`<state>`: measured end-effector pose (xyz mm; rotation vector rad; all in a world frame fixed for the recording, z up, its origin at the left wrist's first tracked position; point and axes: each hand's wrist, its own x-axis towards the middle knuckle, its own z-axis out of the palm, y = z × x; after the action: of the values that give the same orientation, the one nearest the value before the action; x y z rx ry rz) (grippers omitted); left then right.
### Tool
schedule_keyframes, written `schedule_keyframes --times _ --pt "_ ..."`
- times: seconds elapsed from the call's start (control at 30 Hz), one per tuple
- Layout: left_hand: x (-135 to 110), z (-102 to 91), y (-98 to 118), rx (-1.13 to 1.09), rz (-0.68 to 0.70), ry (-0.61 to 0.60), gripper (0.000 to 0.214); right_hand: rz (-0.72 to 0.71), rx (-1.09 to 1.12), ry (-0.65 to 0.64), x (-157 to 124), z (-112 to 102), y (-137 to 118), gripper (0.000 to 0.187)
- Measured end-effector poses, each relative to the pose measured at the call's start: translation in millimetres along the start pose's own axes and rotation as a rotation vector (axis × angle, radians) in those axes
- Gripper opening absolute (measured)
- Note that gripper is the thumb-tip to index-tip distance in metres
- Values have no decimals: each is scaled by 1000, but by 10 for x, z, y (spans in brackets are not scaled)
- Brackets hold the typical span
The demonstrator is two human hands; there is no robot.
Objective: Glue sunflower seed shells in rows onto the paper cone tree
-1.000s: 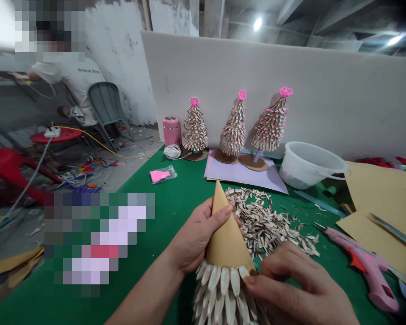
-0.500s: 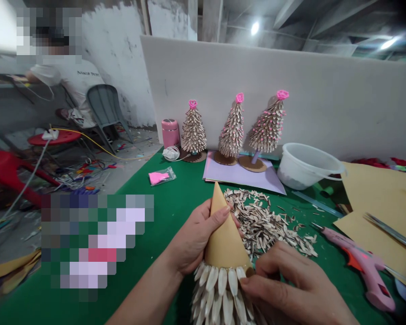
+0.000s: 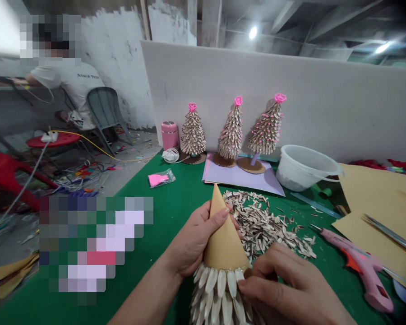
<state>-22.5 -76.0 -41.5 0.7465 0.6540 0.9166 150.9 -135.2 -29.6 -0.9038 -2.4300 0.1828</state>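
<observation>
My left hand (image 3: 198, 230) is wrapped round the upper part of a tan paper cone (image 3: 225, 250), thumb across its front. Overlapping rows of pale sunflower seed shells (image 3: 221, 284) ring the cone's lower part, and a shiny line of glue runs above the top row. At the right end of that row, my right hand (image 3: 287, 280) has thumb and forefinger pinched together on a sunflower seed shell against the cone, mostly hidden by the fingers. Behind the hands lies a heap of loose shells (image 3: 264, 221) on the green tabletop (image 3: 138, 253).
A pink glue gun (image 3: 355, 262) lies at right, beside tweezers (image 3: 392, 232) on tan paper (image 3: 375, 198). Farther back stand a white tub (image 3: 306, 169), three shell trees (image 3: 232, 131) and a pink canister (image 3: 169, 135). Another person (image 3: 77, 85) sits at far left.
Both hands keep their hold at the cone, with hardly any movement. The whole view has shifted very slightly.
</observation>
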Motion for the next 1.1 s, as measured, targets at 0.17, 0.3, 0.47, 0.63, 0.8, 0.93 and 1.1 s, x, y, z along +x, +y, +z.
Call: schedule_keyframes --times 0.17,0.3,0.47,0.63,0.8,0.93,1.1 --pt "-1 -4 -4 4 10 -12 18 15 9 2 -2 7 3 13" --pt "-3 -7 -3 7 13 -13 17 25 18 4 4 5 2 13" --pt "-1 0 -4 16 13 -22 17 27 39 0 -10 9 8 13" --pt "5 3 -11 11 19 -23 17 36 47 20 9 33 5 16" --pt "0 -12 -7 16 8 -21 17 81 188 104 -13 -50 -4 24" --pt "8 -23 -2 0 7 -19 16 113 215 280 -142 -145 50 30" --pt "22 -39 3 -48 2 -7 13 490 248 611 -248 -75 289 20"
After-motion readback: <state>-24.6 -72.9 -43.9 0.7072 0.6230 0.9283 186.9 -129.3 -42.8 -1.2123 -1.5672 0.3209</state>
